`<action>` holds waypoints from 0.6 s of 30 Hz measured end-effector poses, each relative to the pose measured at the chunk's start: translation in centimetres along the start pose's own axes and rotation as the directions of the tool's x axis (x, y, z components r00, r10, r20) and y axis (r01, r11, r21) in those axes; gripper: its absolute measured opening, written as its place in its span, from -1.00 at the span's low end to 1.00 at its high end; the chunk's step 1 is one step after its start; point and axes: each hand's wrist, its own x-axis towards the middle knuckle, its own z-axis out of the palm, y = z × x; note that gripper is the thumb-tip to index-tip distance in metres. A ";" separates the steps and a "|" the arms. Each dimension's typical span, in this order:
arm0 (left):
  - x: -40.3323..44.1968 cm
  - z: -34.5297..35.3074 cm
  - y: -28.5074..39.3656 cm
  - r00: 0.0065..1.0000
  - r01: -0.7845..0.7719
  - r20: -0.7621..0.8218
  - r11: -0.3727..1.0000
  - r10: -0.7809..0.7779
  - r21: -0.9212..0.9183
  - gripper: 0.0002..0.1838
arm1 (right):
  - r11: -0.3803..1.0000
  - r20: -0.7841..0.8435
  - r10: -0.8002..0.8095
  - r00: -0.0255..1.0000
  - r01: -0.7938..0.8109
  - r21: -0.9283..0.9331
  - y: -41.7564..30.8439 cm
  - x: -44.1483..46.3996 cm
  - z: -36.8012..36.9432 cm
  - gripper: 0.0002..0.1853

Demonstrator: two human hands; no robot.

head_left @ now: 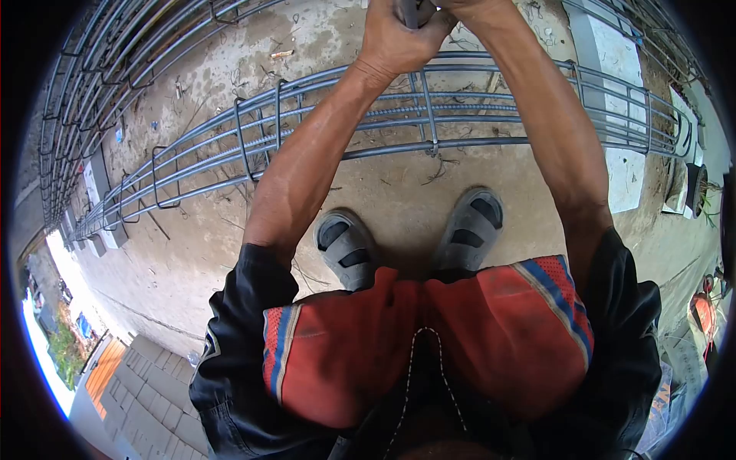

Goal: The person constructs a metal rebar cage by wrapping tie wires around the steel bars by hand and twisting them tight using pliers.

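Observation:
At the top edge, my left hand [402,40] is closed round a dark grey metal piece [409,12], like a tool handle; its upper part is cut off by the frame. My right hand [462,6] meets the left there, mostly outside the picture, and its fingers are hidden. Below and behind the hands runs a long rebar cage [425,146] of grey steel bars with square stirrups, lying across in front of my feet. Both forearms reach over it.
More bundled rebar cages [84,84] fill the upper left. White blocks [613,69] support the cage at right, with another block [100,192] at left. My sandals [469,230] stand on the concrete floor [399,184], with scraps of wire about. Stacked grey pavers [157,391] sit lower left.

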 end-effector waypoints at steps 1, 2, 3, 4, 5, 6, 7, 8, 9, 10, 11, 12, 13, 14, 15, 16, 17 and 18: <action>0.0 0.2 -0.1 0.992 -0.123 -0.007 0.984 0.125 0.132 -0.55 | 0.987 -0.126 -0.163 0.979 0.163 -0.006 1.1 -0.9 0.2 -0.21; 0.0 0.3 -0.2 0.968 -0.243 -0.002 0.933 0.252 0.266 -0.59 | 0.948 -0.247 -0.318 0.915 0.315 -0.052 2.2 -1.9 0.4 -0.20; 0.0 0.7 0.0 0.958 -0.256 -0.046 0.921 0.282 0.293 -0.58 | 0.991 -0.424 -0.132 0.896 0.136 -0.021 0.3 -1.8 2.2 -0.17; 0.3 0.7 0.2 0.977 -0.175 -0.087 0.963 0.196 0.205 -0.56 | 0.998 -0.585 0.065 0.809 -0.043 0.052 -3.4 -1.8 5.7 -0.14; 1.0 0.5 0.1 0.988 -0.116 -0.096 0.990 0.123 0.082 -0.55 | 0.999 -0.651 -0.007 0.759 -0.026 -0.041 -3.5 -1.8 6.7 -0.11; 1.4 0.6 0.0 0.990 -0.096 -0.100 0.995 0.096 0.001 -0.53 | 0.990 -0.709 -0.079 0.700 -0.026 -0.135 -3.5 -1.8 7.7 -0.08; 1.5 0.8 -0.1 0.989 -0.084 -0.126 0.996 0.082 -0.009 -0.52 | 0.903 -0.611 -0.388 0.690 0.151 -0.403 -0.3 -2.1 7.1 -0.06; 1.6 0.7 0.0 0.987 -0.077 -0.139 0.997 0.077 0.008 -0.50 | 0.815 -0.520 -0.499 0.693 0.170 -0.554 -0.3 -2.0 7.3 -0.04; 1.4 1.3 0.1 0.980 -0.063 -0.182 0.994 0.078 0.084 -0.49 | 0.701 -0.418 -0.599 0.683 0.195 -0.686 -0.4 -1.9 7.5 -0.02; 1.2 1.4 0.3 0.975 -0.051 -0.209 0.990 0.078 0.132 -0.47 | 0.665 -0.404 -0.529 0.746 0.069 -0.743 -1.3 -2.5 7.4 -0.01; 1.1 1.9 0.2 0.963 -0.034 -0.258 0.986 0.076 0.164 -0.46 | 0.655 -0.398 -0.519 0.757 0.052 -0.754 -1.1 -2.5 6.5 -0.03; 0.9 2.1 0.4 0.952 -0.033 -0.295 0.983 0.086 0.182 -0.44 | 0.643 -0.392 -0.508 0.767 0.035 -0.765 -0.8 -2.4 5.6 -0.06; 0.9 2.5 0.3 0.935 -0.026 -0.342 0.981 0.093 0.193 -0.43 | 0.631 -0.385 -0.497 0.778 0.018 -0.776 -0.6 -2.4 4.7 -0.09; 0.9 2.7 0.1 0.920 -0.027 -0.378 0.979 0.103 0.200 -0.41 | 0.751 -0.419 -0.451 0.788 0.081 -0.656 -0.3 -1.6 4.9 -0.14; 0.9 2.8 -0.2 0.905 -0.029 -0.411 0.978 0.113 0.205 -0.40 | 0.835 -0.396 -0.311 0.864 0.049 -0.548 -1.2 -2.0 4.6 -0.22; 0.8 2.9 -0.3 0.893 -0.037 -0.433 0.979 0.124 0.202 -0.38 | 0.900 -0.362 -0.158 0.919 -0.017 -0.435 -2.3 -2.4 4.5 -0.29; 0.7 3.1 0.1 0.885 -0.050 -0.443 0.977 0.140 0.209 -0.37 | 0.937 -0.319 -0.005 0.948 -0.107 -0.333 -3.6 -2.6 4.7 -0.35; 0.4 3.0 0.5 0.895 -0.062 -0.419 0.974 0.151 0.218 -0.35 | 0.943 -0.333 0.065 0.941 -0.167 -0.287 -3.5 -2.4 4.3 -0.33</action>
